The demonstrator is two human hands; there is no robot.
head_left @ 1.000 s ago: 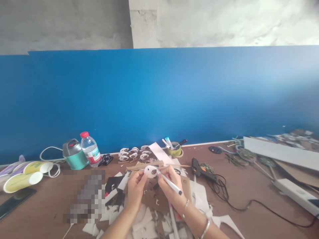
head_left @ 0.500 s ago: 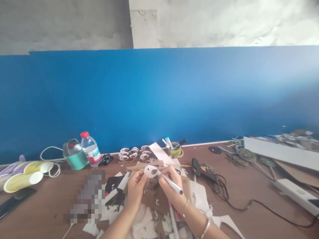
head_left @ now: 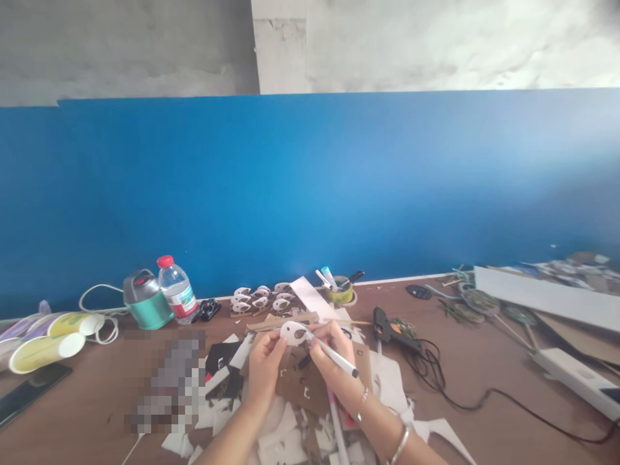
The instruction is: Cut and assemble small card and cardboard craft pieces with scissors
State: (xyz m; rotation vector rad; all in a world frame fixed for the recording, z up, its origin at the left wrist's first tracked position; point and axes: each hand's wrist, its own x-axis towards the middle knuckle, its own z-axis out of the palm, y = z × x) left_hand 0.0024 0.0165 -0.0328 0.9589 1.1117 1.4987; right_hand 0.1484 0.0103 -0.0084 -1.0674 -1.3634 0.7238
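Note:
A white bird-shaped cutout [head_left: 292, 332] with a dark eye dot and a brown wing patch is pinched in my left hand [head_left: 265, 361]. My right hand [head_left: 334, 355] grips a white marker pen [head_left: 340, 360] with a dark end cap, its tip at the right side of the cutout, close to the wing patch. Whether the tip touches the surface I cannot tell. Beneath both hands lie a brown cardboard piece [head_left: 303, 384] and many white scraps [head_left: 281, 442]. Several similar bird cutouts [head_left: 260, 301] stand in rows behind my left hand.
A glue gun [head_left: 390, 330] with a black cord lies to the right. Pens stand by a yellow tape roll [head_left: 340, 295]. At left are a water bottle [head_left: 178, 290], a teal container [head_left: 148, 303], paper cups [head_left: 48, 352] and a phone [head_left: 31, 394]. A power strip [head_left: 578, 381] sits far right.
Almost nothing differs. Both hands keep the same grip, and the marker pen has shifted only very slightly at the cutout.

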